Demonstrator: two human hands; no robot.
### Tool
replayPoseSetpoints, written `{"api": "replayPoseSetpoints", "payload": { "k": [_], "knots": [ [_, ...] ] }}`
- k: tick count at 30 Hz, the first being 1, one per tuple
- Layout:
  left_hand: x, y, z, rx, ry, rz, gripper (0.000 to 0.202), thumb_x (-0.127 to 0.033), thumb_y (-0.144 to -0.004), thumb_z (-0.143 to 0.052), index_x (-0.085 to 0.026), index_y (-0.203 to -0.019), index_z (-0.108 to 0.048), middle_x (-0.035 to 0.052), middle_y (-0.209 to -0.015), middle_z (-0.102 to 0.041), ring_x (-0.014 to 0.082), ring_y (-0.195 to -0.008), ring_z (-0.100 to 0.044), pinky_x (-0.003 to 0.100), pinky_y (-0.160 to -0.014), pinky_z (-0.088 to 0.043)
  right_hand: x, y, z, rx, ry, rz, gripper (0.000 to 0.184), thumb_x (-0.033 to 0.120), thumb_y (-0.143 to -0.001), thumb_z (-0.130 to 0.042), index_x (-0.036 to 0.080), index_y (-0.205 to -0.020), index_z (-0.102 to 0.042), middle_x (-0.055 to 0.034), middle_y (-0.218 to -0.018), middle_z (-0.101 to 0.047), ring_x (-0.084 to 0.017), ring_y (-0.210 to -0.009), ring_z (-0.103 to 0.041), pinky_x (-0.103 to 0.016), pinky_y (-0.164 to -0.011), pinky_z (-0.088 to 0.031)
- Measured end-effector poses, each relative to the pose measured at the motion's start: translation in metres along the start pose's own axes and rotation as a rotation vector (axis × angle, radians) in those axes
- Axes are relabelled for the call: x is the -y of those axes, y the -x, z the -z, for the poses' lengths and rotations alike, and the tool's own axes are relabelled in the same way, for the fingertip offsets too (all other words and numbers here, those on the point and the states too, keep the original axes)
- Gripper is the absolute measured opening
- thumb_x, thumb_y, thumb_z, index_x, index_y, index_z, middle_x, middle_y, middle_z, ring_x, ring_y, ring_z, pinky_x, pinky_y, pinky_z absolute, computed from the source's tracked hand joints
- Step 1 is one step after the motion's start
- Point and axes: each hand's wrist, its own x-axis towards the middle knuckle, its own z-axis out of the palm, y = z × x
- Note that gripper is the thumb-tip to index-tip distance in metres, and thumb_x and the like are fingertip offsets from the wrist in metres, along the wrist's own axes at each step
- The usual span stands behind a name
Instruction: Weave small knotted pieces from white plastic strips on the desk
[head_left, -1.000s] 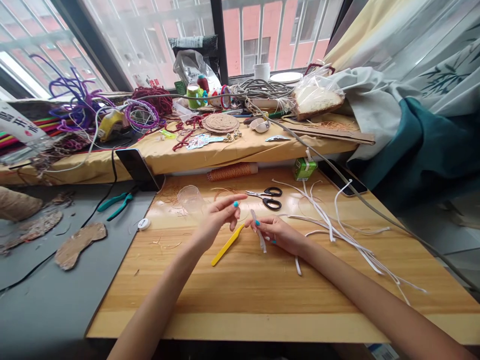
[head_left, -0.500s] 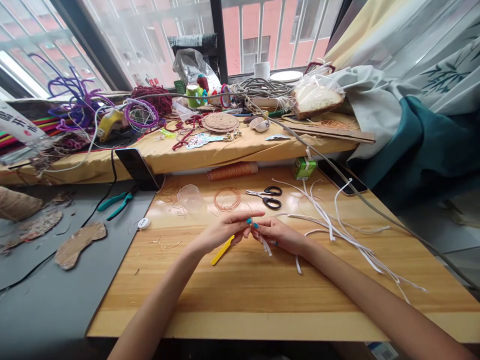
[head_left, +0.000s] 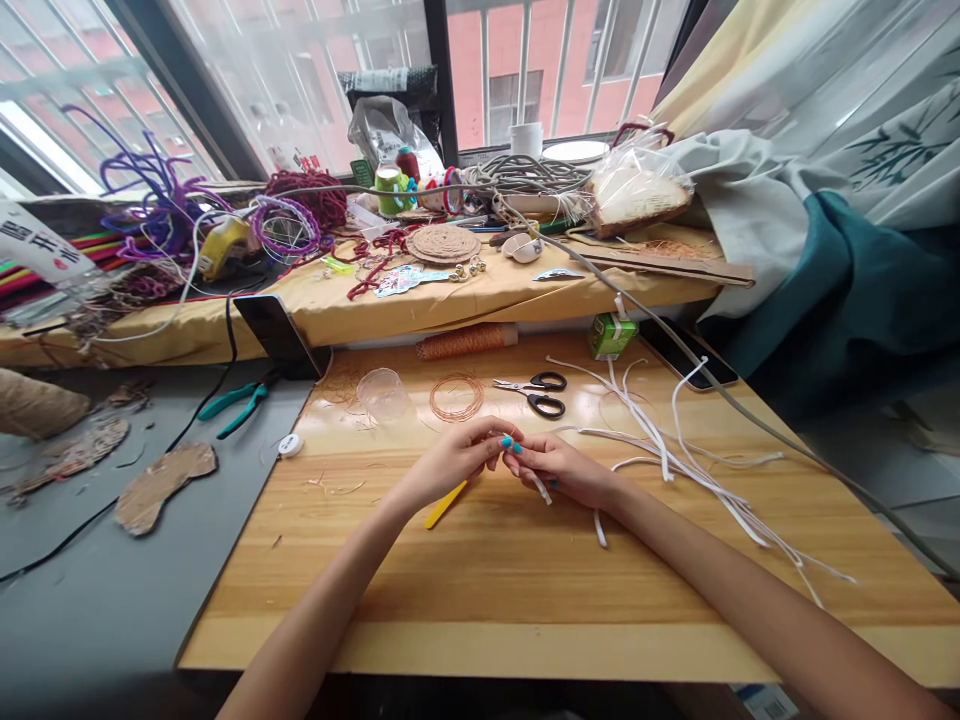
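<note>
Both hands meet over the middle of the wooden table (head_left: 525, 590). My left hand (head_left: 450, 464) is closed in a pinch, its fingertips touching those of my right hand (head_left: 559, 468). My right hand is closed on a short white strip (head_left: 541, 488), which hangs out below its fingers. I cannot tell whether the left fingertips also grip the strip. A yellow flat stick (head_left: 444, 505) lies on the table, partly under my left hand. A coil of copper wire (head_left: 456, 397) lies just beyond the hands.
Black-handled scissors (head_left: 541, 391), a clear plastic cup (head_left: 382, 393), a green carton (head_left: 610, 335), a phone (head_left: 694, 354) and several loose white strips (head_left: 675, 455) lie on the table. Teal pliers (head_left: 238, 398) sit at left. The cluttered shelf (head_left: 420, 300) behind holds cords and yarn.
My left hand came down and right from a raised spread pose until its fingertips met my right hand's. The white strip went from upright to hanging below the right fingers.
</note>
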Motion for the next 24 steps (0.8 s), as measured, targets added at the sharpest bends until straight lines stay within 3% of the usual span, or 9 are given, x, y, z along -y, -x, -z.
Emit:
{"api": "replayPoseSetpoints", "payload": {
  "k": [6, 14, 20, 24],
  "knots": [
    [0.007, -0.004, -0.003, -0.079, 0.032, -0.036, 0.023, -0.033, -0.077, -0.045, -0.013, -0.083, -0.051, 0.0000, -0.063, -0.053, 0.0045, -0.047, -0.039, 0.016, -0.042, -0.029, 0.000, -0.001, -0.002, -0.034, 0.028, 0.064, 0.027, 0.037, -0.078, -0.047, 0.012, -0.069, -0.050, 0.0033, -0.055, -0.041, -0.003, -0.044, -0.027, -0.017, -0.039, -0.016],
    [0.005, -0.004, -0.005, -0.117, 0.040, -0.032, 0.019, -0.031, -0.077, -0.046, -0.013, -0.077, -0.049, -0.0019, -0.057, -0.051, 0.0032, -0.042, -0.038, 0.015, -0.039, -0.028, -0.004, -0.003, -0.009, -0.175, 0.241, 0.146, 0.030, 0.042, -0.079, -0.042, 0.014, -0.069, -0.049, 0.0030, -0.057, -0.041, -0.005, -0.047, -0.033, -0.018, -0.041, -0.023],
    [0.009, -0.006, -0.006, -0.108, 0.131, -0.016, 0.021, -0.034, -0.076, -0.046, -0.014, -0.083, -0.047, -0.0032, -0.059, -0.047, 0.0031, -0.040, -0.039, 0.015, -0.036, -0.029, -0.004, -0.003, -0.010, -0.335, 0.487, 0.271, 0.028, 0.038, -0.080, -0.041, 0.015, -0.075, -0.056, 0.0029, -0.057, -0.041, -0.007, -0.053, -0.037, -0.020, -0.049, -0.029],
    [0.014, -0.009, -0.006, -0.118, 0.151, -0.014, 0.020, -0.034, -0.076, -0.047, -0.014, -0.078, -0.045, -0.0031, -0.059, -0.048, 0.0029, -0.040, -0.039, 0.014, -0.036, -0.030, -0.002, -0.002, -0.011, -0.349, 0.568, 0.302, 0.028, 0.038, -0.080, -0.041, 0.015, -0.075, -0.056, 0.0006, -0.065, -0.049, -0.010, -0.063, -0.044, -0.021, -0.060, -0.033]
  ]
}}
